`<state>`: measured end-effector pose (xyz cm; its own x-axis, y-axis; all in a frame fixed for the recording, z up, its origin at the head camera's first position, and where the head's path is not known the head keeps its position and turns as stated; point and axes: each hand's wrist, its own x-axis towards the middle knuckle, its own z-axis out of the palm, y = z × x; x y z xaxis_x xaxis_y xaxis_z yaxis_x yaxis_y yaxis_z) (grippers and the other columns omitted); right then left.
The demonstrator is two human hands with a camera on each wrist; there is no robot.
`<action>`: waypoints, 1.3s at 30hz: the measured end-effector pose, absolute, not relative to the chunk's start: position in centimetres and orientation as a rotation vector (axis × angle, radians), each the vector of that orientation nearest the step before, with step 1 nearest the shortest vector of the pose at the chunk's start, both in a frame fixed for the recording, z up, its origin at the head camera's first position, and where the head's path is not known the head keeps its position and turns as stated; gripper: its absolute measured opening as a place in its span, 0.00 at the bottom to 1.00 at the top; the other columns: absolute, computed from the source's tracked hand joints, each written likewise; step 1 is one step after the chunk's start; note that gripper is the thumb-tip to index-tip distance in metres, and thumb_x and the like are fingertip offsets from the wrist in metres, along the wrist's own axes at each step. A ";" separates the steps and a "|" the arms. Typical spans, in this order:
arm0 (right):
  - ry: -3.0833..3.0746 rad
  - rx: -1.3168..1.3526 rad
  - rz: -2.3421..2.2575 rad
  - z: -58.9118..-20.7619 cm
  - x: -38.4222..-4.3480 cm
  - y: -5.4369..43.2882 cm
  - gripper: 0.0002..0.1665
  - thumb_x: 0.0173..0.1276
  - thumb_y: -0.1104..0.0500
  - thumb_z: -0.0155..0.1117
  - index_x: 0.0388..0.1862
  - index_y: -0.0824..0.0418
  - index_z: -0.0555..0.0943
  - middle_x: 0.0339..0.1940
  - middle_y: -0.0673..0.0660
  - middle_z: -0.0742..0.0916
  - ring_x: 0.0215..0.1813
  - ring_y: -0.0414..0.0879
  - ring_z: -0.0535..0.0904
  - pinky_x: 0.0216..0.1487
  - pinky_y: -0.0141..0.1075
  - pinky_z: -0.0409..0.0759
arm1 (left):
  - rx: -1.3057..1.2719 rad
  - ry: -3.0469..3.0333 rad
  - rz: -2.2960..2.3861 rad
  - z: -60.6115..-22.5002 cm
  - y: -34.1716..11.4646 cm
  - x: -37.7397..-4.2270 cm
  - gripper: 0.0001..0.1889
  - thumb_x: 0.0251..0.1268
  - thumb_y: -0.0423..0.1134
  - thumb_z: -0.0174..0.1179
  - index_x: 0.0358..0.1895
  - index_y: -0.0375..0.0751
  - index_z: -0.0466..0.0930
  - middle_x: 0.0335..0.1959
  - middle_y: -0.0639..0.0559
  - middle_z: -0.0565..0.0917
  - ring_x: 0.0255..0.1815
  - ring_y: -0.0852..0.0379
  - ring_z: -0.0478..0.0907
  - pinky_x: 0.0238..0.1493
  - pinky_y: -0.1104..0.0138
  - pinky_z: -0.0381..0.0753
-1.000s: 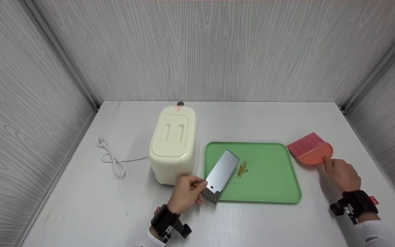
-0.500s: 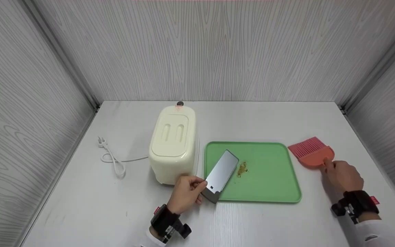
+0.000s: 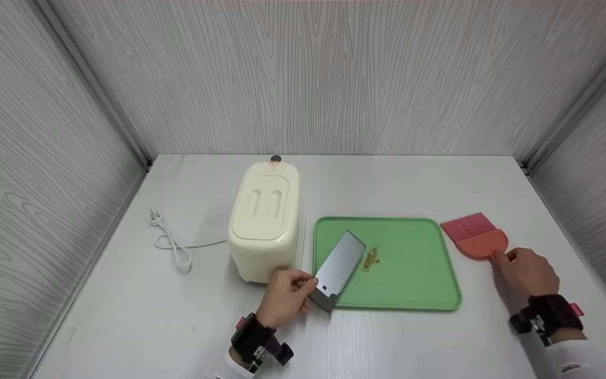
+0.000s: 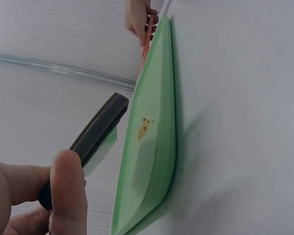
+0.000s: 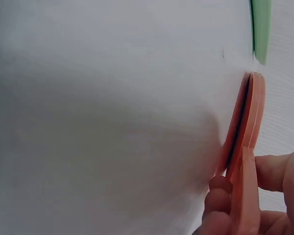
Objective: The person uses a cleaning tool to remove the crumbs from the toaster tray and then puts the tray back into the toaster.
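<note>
My left hand (image 3: 285, 298) pinches the dark end of a shiny metal crumb tray (image 3: 341, 264) between thumb and fingers. The crumb tray slants over the left part of a green tray (image 3: 413, 284). Brown crumbs (image 3: 370, 260) lie in the green tray beside the metal edge. At the right, my right hand (image 3: 527, 271) grips the short handle of a small dustpan (image 3: 484, 244), pink and ridged in front, orange behind. In the right wrist view the dustpan (image 5: 255, 115) is edge-on, showing two layers with a dark line between, its far end close to the green tray's rim.
A cream toaster (image 3: 261, 210) with a closed two-slot lid stands left of the green tray, right behind my left hand. Its white cord and plug (image 3: 174, 245) lie on the table (image 3: 140, 316) farther left. Grey panels (image 3: 334, 79) enclose the back and both sides.
My right hand has lowered the dustpan slightly toward me and shifted its grip back along the handle. The left hand, crumb tray and crumbs have kept their places.
</note>
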<state>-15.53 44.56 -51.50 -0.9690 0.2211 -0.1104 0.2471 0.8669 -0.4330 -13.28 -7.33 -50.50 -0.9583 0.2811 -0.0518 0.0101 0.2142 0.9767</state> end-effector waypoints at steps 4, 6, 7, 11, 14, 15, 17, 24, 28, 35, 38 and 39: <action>3.000 0.354 -0.706 -51.5 -15.2 44.5 0.35 0.83 0.41 0.53 0.43 0.76 0.81 0.25 0.59 0.83 0.30 0.52 0.77 0.24 0.38 0.71 | 0.290 2.271 1.820 -50.5 -7.3 -13.3 0.11 0.76 0.33 0.65 0.49 0.25 0.87 0.31 0.47 0.86 0.17 0.62 0.78 0.22 0.66 0.87; 2.999 0.357 -0.706 -51.4 -15.2 44.5 0.34 0.83 0.42 0.55 0.43 0.76 0.81 0.25 0.60 0.84 0.30 0.53 0.78 0.24 0.38 0.72 | 0.301 2.274 1.819 -50.5 -7.3 -13.3 0.11 0.76 0.32 0.65 0.49 0.25 0.87 0.30 0.47 0.86 0.17 0.63 0.78 0.22 0.66 0.88; 2.998 0.361 -0.701 -51.4 -15.1 44.5 0.34 0.83 0.43 0.55 0.44 0.77 0.81 0.26 0.60 0.84 0.30 0.53 0.78 0.24 0.38 0.72 | 0.306 2.277 1.816 -50.6 -7.4 -13.3 0.10 0.76 0.32 0.65 0.48 0.25 0.87 0.30 0.47 0.86 0.17 0.63 0.78 0.22 0.65 0.88; 2.983 0.379 -0.682 -51.2 -14.9 44.5 0.34 0.83 0.42 0.54 0.46 0.77 0.81 0.25 0.60 0.84 0.29 0.52 0.78 0.23 0.38 0.73 | 0.319 2.290 1.808 -50.6 -7.4 -13.4 0.10 0.76 0.32 0.65 0.48 0.24 0.87 0.30 0.47 0.86 0.17 0.63 0.78 0.22 0.65 0.88; 2.998 0.392 -0.692 -50.8 -14.6 44.2 0.35 0.83 0.41 0.53 0.48 0.76 0.80 0.26 0.61 0.84 0.29 0.53 0.79 0.22 0.38 0.73 | 0.321 2.303 1.809 -50.5 -7.3 -13.4 0.10 0.76 0.32 0.65 0.48 0.24 0.87 0.29 0.47 0.86 0.17 0.63 0.78 0.22 0.65 0.88; 3.012 0.389 -0.702 -50.7 -14.4 44.0 0.34 0.83 0.41 0.54 0.48 0.76 0.80 0.27 0.63 0.85 0.29 0.54 0.80 0.22 0.39 0.73 | 0.320 2.308 1.811 -50.5 -7.3 -13.4 0.10 0.76 0.32 0.65 0.48 0.24 0.87 0.29 0.47 0.86 0.17 0.62 0.78 0.22 0.65 0.88; 3.045 0.384 -0.745 -50.3 -14.2 43.4 0.34 0.83 0.42 0.55 0.50 0.75 0.80 0.31 0.66 0.87 0.30 0.54 0.81 0.23 0.39 0.73 | 0.317 2.312 1.818 -50.5 -7.3 -13.4 0.11 0.76 0.32 0.65 0.48 0.24 0.87 0.30 0.46 0.86 0.17 0.62 0.78 0.22 0.66 0.88; 3.113 0.287 -0.892 -49.7 -13.9 39.9 0.28 0.83 0.45 0.58 0.51 0.72 0.81 0.35 0.66 0.87 0.32 0.52 0.78 0.27 0.38 0.72 | 0.294 2.294 1.851 -50.3 -7.0 -13.4 0.11 0.75 0.32 0.66 0.48 0.23 0.86 0.31 0.41 0.87 0.17 0.62 0.79 0.22 0.64 0.89; 3.130 0.236 -0.958 -49.2 -13.7 37.8 0.26 0.83 0.44 0.60 0.51 0.69 0.81 0.38 0.67 0.87 0.33 0.51 0.79 0.28 0.37 0.72 | 0.287 2.282 1.867 -50.2 -6.9 -13.4 0.11 0.74 0.32 0.67 0.48 0.24 0.86 0.31 0.41 0.87 0.17 0.62 0.79 0.22 0.64 0.89; 3.021 0.185 -1.209 -49.0 -12.9 34.0 0.26 0.83 0.43 0.60 0.57 0.65 0.83 0.41 0.62 0.88 0.32 0.45 0.84 0.27 0.32 0.79 | 0.297 2.271 1.881 -50.3 -6.7 -13.5 0.10 0.74 0.32 0.66 0.46 0.23 0.86 0.27 0.46 0.85 0.16 0.62 0.78 0.20 0.71 0.84; 2.940 0.137 -1.323 -49.1 -12.6 32.2 0.27 0.82 0.44 0.62 0.60 0.66 0.82 0.42 0.62 0.88 0.33 0.46 0.86 0.29 0.31 0.80 | 0.308 2.269 1.879 -50.2 -6.6 -13.6 0.11 0.75 0.32 0.66 0.46 0.23 0.86 0.26 0.47 0.85 0.15 0.63 0.78 0.19 0.72 0.83; 2.916 0.120 -1.352 -49.2 -12.5 31.7 0.26 0.82 0.45 0.62 0.61 0.66 0.82 0.42 0.62 0.89 0.34 0.47 0.87 0.30 0.31 0.81 | 0.313 2.273 1.877 -50.2 -6.6 -13.6 0.11 0.75 0.33 0.66 0.46 0.23 0.86 0.26 0.48 0.85 0.15 0.63 0.77 0.19 0.72 0.84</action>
